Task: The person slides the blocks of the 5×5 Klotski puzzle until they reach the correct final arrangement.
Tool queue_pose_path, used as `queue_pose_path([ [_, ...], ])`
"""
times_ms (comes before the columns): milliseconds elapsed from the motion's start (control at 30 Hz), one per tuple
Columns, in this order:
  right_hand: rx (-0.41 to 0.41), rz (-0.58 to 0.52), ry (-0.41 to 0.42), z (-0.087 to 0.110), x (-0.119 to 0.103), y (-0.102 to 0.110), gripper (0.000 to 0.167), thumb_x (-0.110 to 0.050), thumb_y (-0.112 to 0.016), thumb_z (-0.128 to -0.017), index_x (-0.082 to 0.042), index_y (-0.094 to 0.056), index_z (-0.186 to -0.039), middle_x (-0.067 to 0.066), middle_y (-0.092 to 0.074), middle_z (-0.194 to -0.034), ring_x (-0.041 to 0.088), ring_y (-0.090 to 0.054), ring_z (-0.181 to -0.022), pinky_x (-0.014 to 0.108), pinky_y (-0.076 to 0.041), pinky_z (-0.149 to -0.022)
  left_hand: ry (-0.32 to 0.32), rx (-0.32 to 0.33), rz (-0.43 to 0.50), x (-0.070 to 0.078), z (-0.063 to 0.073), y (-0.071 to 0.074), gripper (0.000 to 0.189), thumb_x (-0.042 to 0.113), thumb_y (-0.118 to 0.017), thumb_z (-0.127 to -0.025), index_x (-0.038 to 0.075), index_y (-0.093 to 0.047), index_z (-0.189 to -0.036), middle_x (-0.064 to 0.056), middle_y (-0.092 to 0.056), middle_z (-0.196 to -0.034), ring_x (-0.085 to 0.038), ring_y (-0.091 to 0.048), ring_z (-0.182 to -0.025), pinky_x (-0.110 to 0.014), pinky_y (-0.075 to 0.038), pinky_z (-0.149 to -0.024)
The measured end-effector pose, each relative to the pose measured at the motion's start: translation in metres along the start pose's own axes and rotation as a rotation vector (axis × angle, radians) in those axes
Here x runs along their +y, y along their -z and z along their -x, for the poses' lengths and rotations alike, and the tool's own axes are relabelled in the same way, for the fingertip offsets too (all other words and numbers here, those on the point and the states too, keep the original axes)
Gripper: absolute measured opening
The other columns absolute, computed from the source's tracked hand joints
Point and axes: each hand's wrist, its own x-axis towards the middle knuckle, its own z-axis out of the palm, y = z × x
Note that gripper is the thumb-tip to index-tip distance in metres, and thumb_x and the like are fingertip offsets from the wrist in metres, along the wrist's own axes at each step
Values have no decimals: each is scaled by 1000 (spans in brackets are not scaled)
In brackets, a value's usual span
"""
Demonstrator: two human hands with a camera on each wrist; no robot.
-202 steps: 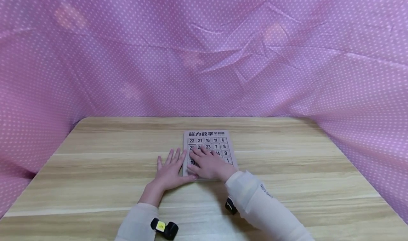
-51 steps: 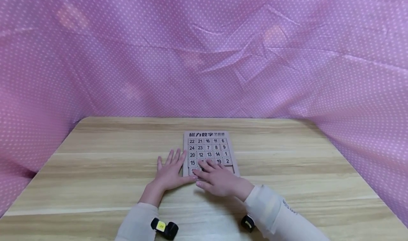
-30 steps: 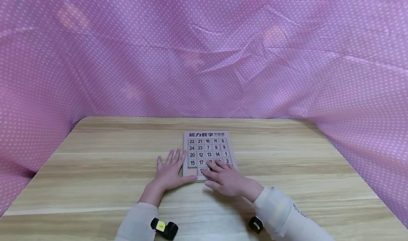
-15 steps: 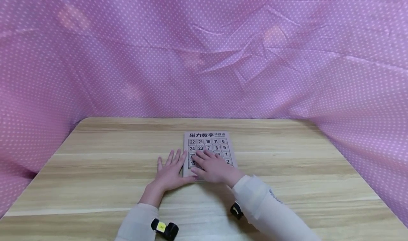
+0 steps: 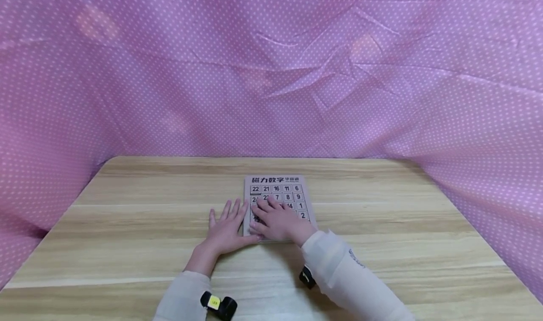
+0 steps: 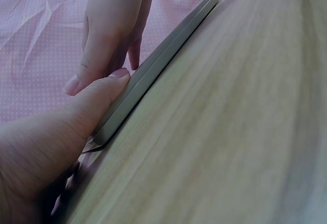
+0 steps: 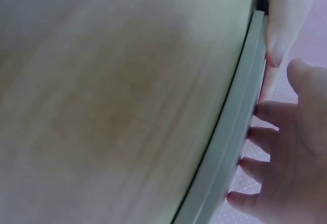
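A grey sliding number puzzle [image 5: 275,180] lies flat on the table, with Chinese lettering above rows of numbered tiles. My left hand [image 5: 225,232] is spread at its left side, with the thumb [image 6: 104,88] resting on the near edge in the left wrist view. My right hand [image 5: 277,221] reaches over the board with its fingers extended. In the right wrist view its fingertips [image 7: 241,199] touch the tile face. The tile 24 [image 5: 255,200] sits slightly below the tile 22 [image 5: 255,189], with a dark gap between. The right hand hides the middle and lower tiles.
The wooden table [image 5: 148,217] extends around the puzzle on all sides. A pink dotted cloth [image 5: 271,76] hangs behind it and along both sides. Black wrist cameras [image 5: 219,305] are worn on both light sleeves.
Numbers have shifted places since the oldest frame. My right hand went down to the bottom row and rightward, then back up to the left column, whose tiles have slid slightly down. Left hand stays still.
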Motion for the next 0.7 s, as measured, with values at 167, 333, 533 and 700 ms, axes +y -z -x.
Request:
queue_pose_path([
  [167, -7, 31, 11, 5, -1, -1, 56, -51, -23, -90, -22, -23, -138, 0, -16, -142, 26, -11, -127, 53, -14, -97, -5, 4, 10, 0, 0, 0, 102, 77, -42, -63, 14, -17, -139, -11, -13, -141, -30, -3, -128, -58, 6, -93],
  [333, -7, 42, 33, 10, -2, -2, 55, -50, -21, -90, -21, -24, -137, -1, -17, -141, 25, -10, -128, 52, -11, -98, -5, 1, 15, 1, 1, 1, 100, 75, -44, -64, 13, -19, -138, -12, -14, -141, -31, -3, -128, -58, 6, -93],
  [533, 8, 33, 58, 17, -2, -3, 54, -50, -22, -91, -21, -25, -137, 0, -17, -141, 25, -10, -127, 52, -12, -98, -3, -9, 10, 0, 0, 1, 101, 76, -43, -64, 13, -19, -138, -12, -13, -141, -31, -2, -128, -58, 7, -93],
  [700, 11, 10, 65, 19, -3, -2, 54, -49, -22, -91, -21, -26, -137, 0, -18, -141, 26, -11, -127, 51, -13, -98, -1, -11, 8, -1, -1, 0, 100, 76, -42, -64, 14, -17, -139, -11, -12, -141, -30, -2, -128, -57, 8, -94],
])
